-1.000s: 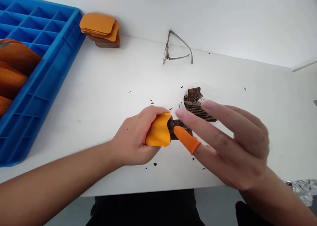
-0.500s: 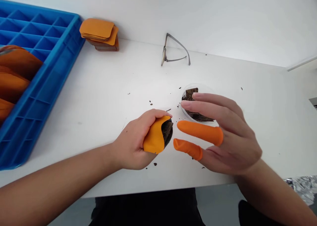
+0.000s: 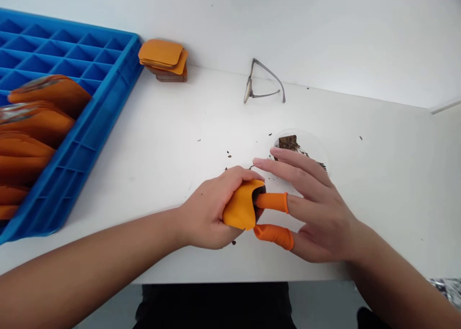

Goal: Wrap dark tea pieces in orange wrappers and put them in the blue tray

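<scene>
My left hand (image 3: 212, 211) is wrapped round a small orange pouch (image 3: 239, 208), whose mouth gapes toward the right. Over that mouth is my right hand (image 3: 317, 206), wearing orange finger cots on its thumb and index finger. The cot-covered index finger reaches into the pouch, hiding what lies inside. Its thumb is close to the pouch's lower edge, and the other fingers are stretched out and spread. Behind the right hand sits a clear round dish (image 3: 317, 144) with dark brown pressed pieces (image 3: 288, 142), partly covered by the fingers.
A blue divided crate (image 3: 104, 98) at left holds several filled orange pouches (image 3: 39, 122). Beside it stands a stack of flat orange pouches (image 3: 162, 55). Folded-out glasses (image 3: 266, 84) lie near the wall. Dark crumbs (image 3: 229, 156) are scattered over the white table (image 3: 162, 141).
My right hand has moved left to the pouch, and its index finger has gone into the mouth. My left hand still grips the pouch. The whole view has shifted slightly.
</scene>
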The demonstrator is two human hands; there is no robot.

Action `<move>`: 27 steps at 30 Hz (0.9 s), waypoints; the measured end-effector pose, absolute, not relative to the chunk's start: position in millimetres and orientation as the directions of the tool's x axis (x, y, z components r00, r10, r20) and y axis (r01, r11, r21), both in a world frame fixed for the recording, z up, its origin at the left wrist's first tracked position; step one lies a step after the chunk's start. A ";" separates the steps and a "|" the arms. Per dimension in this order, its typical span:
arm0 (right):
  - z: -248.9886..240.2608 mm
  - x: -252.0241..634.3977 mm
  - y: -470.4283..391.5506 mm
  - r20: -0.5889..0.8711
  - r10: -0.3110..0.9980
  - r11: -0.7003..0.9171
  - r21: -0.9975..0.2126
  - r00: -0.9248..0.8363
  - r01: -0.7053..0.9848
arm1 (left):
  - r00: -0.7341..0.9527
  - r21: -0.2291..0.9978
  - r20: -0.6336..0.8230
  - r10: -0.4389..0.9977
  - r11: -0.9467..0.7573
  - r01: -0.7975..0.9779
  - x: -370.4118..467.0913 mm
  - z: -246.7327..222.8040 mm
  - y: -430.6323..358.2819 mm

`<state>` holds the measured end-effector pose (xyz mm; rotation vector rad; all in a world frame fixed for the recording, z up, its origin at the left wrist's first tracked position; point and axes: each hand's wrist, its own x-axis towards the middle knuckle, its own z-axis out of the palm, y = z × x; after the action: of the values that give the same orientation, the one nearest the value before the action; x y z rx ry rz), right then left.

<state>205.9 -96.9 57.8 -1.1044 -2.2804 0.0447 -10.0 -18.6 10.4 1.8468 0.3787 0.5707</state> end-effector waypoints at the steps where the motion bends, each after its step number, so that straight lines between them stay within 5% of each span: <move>1: 58.2 206.0 -97.6 0.487 0.727 0.654 -0.280 -0.483 0.703 | 0.840 0.942 0.201 0.505 -0.335 -0.023 -9.9 9.9 -18.4; 6: 60.6 207.3 -98.3 0.545 0.678 0.694 -0.256 -0.493 0.673 | 0.854 0.920 0.249 0.456 -0.386 -0.062 -12.2 6.4 -15.9; 19: 48.4 203.1 -95.5 0.595 0.708 0.654 -0.348 -0.381 0.672 | 0.895 0.891 0.086 0.438 -0.436 0.128 -14.7 14.6 -15.5; 27: 52.8 206.6 -91.6 0.573 0.648 0.720 -0.245 -0.502 0.649 | 0.898 0.865 -0.046 0.438 -0.433 0.255 -10.5 22.0 -15.7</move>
<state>206.6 -91.6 52.8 -0.9783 -2.2662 -0.0025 -10.5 -15.7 22.0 2.0422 0.5000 0.2263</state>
